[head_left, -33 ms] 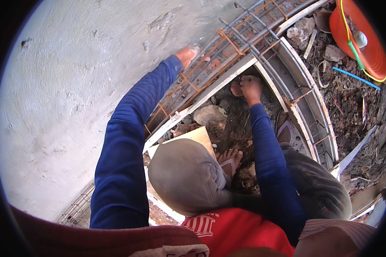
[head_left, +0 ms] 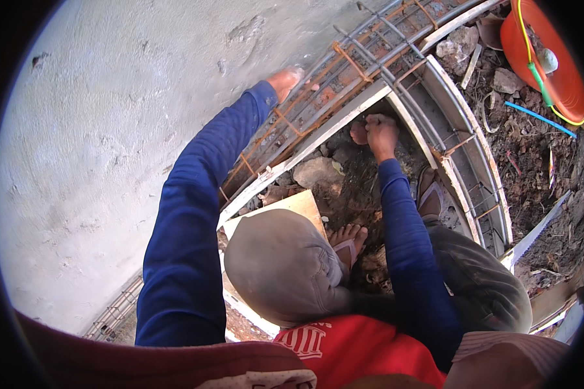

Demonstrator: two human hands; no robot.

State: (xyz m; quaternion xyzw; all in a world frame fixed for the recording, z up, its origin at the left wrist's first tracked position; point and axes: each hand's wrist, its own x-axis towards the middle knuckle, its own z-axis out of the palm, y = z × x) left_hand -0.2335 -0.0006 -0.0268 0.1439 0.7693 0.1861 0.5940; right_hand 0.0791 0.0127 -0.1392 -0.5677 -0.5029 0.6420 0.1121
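View: slightly shifted;
Left hand (head_left: 284,83): beside rebar (head_left: 352,63), grip unclear;
Right hand (head_left: 381,135): curled, hold unclear;
Rebar: keep your skin clear

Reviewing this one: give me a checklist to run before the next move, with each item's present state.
1. Left hand hold: cannot tell; partly hidden by the steel bars.
2. Right hand hold: cannot tell; what it touches in the shaded corner is unclear.
3. Hands gloved: not ok; both are bare.
4. Closed footwear: not ok; open sandals.
5. Toothed blade away from both hands: ok; it lies off to the right.
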